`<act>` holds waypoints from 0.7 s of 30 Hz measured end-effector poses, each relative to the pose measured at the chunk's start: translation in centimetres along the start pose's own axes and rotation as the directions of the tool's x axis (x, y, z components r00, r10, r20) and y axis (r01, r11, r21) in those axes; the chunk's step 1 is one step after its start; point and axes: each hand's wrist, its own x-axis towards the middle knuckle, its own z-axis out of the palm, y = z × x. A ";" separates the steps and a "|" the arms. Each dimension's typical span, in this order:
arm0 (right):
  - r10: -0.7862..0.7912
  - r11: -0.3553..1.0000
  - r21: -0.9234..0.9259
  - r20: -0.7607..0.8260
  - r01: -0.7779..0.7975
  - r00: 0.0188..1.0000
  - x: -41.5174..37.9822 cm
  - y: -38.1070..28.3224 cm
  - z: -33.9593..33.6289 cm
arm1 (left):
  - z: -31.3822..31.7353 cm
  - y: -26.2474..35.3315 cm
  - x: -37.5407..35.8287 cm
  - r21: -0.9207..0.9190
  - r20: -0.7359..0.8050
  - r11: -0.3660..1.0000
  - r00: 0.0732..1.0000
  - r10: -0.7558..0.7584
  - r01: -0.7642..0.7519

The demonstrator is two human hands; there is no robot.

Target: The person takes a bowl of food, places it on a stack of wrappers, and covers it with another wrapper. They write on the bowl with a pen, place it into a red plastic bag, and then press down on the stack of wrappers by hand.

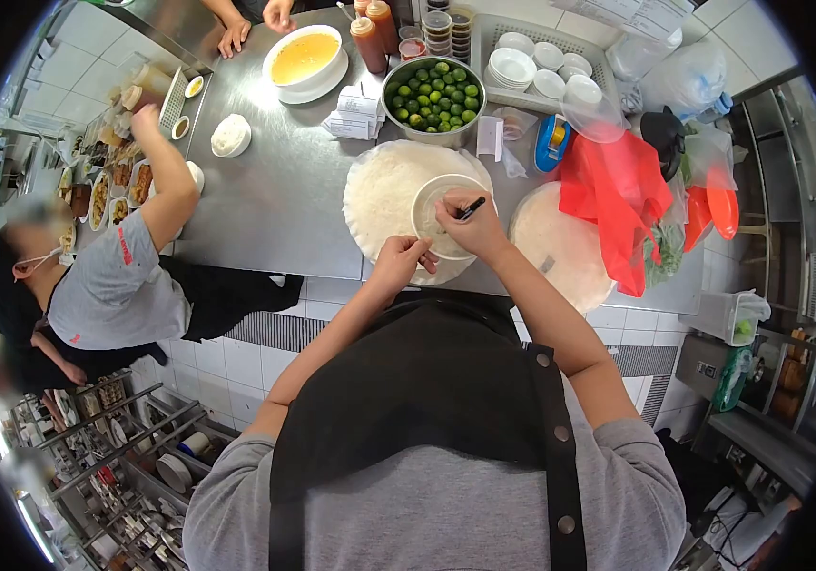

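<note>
In my right hand [470, 226], closed, is a black marker pen [471, 207], its tip end hidden by my fingers. Beneath that hand lies a round, translucent plastic lid [424, 202] with a pale rim. My left hand [403, 264] pinches the near-left edge of this lid. The lid rests over a large, round, cream-coloured thing [375, 195] with a frilled edge, perhaps a wrapped cover. A similar pale round thing [550, 238] sits to the right, partly under a red plastic bag [612, 195].
Behind my hands stand a metal pot of green limes [432, 95], paper slips [355, 114], a blue tape dispenser [552, 143] and a basket of white bowls [512, 67]. A bowl of yellow soup [305, 57] and sauce bottles [368, 43] are farther back. A co-worker [117, 285] reaches across at left.
</note>
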 end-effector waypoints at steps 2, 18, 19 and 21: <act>0.050 0.998 0.054 -0.116 -0.044 0.992 0.0 0.6 0.1 | -0.1 -0.3 0.1 0.004 0.004 1.000 1.000 -0.001 0.001; 0.075 0.997 -0.032 -0.065 -0.077 0.995 0.8 1.2 -2.1 | -0.2 -0.1 0.2 -0.009 0.019 1.000 1.000 -0.003 0.003; 0.073 0.997 -0.032 -0.065 -0.075 0.995 0.8 1.3 -2.1 | -0.2 0.0 0.1 -0.009 0.019 1.000 1.000 -0.001 0.002; 0.243 0.968 0.066 -0.035 -0.241 0.969 0.6 1.5 -2.0 | -0.3 0.0 0.0 0.000 0.023 1.000 1.000 -0.012 0.012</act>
